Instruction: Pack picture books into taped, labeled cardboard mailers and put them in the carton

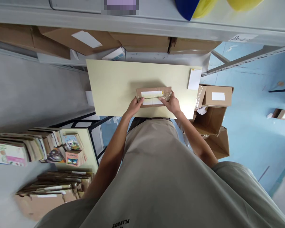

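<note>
A small brown cardboard box (154, 103) with a white label and shiny clear tape is on or just above the pale yellow tabletop (114, 85). My left hand (134, 106) grips its left end, thumb lying on the top face. At the opposite end my right hand (172, 104) holds it the same way, with the thumb near the label's right side and fingers round the edge. The undersides of the fingers are hidden. A white pad-like block (194, 79) lies at the table's right end, apart from both hands.
Cardboard boxes (144, 42) line a shelf beyond the table. To the right, open cartons (210, 120) are stacked by a labelled box (218, 96). Rows of books (38, 144) and flattened cardboard (54, 190) stand at the left. A metal shelf edge (142, 25) crosses the top.
</note>
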{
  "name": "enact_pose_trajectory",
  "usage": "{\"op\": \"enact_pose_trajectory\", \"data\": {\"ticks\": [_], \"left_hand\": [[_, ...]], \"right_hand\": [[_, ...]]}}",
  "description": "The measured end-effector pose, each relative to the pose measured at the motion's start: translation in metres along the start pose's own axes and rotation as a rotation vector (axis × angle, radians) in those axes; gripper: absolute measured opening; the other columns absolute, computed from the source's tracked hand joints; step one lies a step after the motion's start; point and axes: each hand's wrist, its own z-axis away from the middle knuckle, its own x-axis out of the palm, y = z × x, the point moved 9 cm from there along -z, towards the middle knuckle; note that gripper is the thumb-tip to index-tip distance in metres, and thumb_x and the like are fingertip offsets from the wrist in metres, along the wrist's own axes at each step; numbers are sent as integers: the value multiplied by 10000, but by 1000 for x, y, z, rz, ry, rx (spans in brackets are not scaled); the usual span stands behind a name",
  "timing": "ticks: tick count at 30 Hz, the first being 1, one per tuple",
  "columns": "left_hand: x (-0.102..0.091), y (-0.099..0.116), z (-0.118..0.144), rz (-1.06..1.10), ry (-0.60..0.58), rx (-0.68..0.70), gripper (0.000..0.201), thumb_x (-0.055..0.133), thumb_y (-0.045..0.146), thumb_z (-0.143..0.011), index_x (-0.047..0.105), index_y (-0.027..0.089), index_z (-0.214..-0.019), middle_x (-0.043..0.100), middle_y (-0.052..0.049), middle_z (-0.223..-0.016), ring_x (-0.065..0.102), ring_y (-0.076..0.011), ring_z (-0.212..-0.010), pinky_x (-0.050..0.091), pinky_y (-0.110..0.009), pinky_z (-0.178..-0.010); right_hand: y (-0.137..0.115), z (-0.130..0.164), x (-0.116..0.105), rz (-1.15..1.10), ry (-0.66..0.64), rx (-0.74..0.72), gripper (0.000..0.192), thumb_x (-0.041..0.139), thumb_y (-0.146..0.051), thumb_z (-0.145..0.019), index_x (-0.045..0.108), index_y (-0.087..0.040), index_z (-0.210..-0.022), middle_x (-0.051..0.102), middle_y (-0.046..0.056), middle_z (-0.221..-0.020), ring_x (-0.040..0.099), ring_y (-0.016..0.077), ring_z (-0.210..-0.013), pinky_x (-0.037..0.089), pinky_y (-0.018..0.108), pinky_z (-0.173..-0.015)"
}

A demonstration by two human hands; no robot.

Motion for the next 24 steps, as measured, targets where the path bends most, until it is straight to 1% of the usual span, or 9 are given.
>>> {"op": "enact_pose_trajectory", "data": {"ticks": [5,9,11,13,15,18,20,22,24], "left_hand": [[-1,-4,-1,155,-74,-19,616,788,700,-941,772,170,-1253,871,-173,-1345,802,-358,-1317,643,-485,-1173],[-16,-2,-5,158,-8,45,598,910,647,-879,810,165,-1218,876,-142,-1287,816,-349,-1253,679,-488,-1135],[-25,0,-8,145,55,104,560,966,513,-844,815,169,-1260,839,-135,-1379,821,-320,-1240,698,-477,-1140],[-30,0,-12,89,131,132,551,1003,346,-780,818,174,-1270,794,-125,-1407,831,-284,-1165,729,-463,-1103],[-31,-1,-16,19,217,136,541,983,212,-760,824,174,-1276,765,-112,-1351,832,-259,-1101,746,-449,-1070],[-21,-6,-22,-46,295,115,508,890,108,-816,827,173,-1316,758,-117,-1291,839,-263,-1113,743,-439,-1078],[-12,-14,-26,-83,273,77,529,825,80,-842,819,179,-1361,791,-138,-1297,850,-279,-1115,742,-460,-1077],[-11,-22,-28,-112,249,49,652,759,59,-848,773,193,-1486,829,-171,-1367,861,-300,-1142,737,-501,-1087],[-23,-25,-26,-132,293,66,821,700,42,-843,673,205,-1647,805,-213,-1531,856,-322,-1246,722,-540,-1124]], "right_hand": [[11,0,4,-270,-123,-107,1109,207,-984,-1122,722,-107,-1565,834,245,-1477,757,367,-1488,568,497,-1313],[20,4,-5,-196,-186,-117,1164,374,-1126,-988,799,-136,-1427,890,229,-1290,832,433,-1259,651,580,-1181],[17,5,-18,-218,-164,-202,1153,505,-1115,-958,759,-162,-1555,860,223,-1453,805,439,-1358,631,606,-1232],[13,3,-33,-231,-85,-283,1147,657,-1049,-944,653,-214,-1731,691,203,-1754,673,441,-1604,552,626,-1348],[14,-3,-38,-165,-7,-305,1154,771,-953,-947,563,-238,-1828,508,176,-1914,503,432,-1768,461,636,-1438],[19,-15,-26,14,23,-245,1110,865,-776,-983,518,-198,-1865,424,182,-1958,395,439,-1832,380,645,-1501],[24,-20,-13,134,-13,-198,1108,907,-630,-1000,452,-163,-1896,403,198,-1965,356,450,-1849,357,666,-1513],[27,-23,-8,234,-49,-211,1156,919,-493,-1011,325,-151,-1942,332,200,-1993,273,443,-1883,325,679,-1524],[32,-28,-18,312,-50,-260,1233,921,-423,-1013,192,-162,-1973,225,190,-2026,173,433,-1909,279,683,-1539]]}}
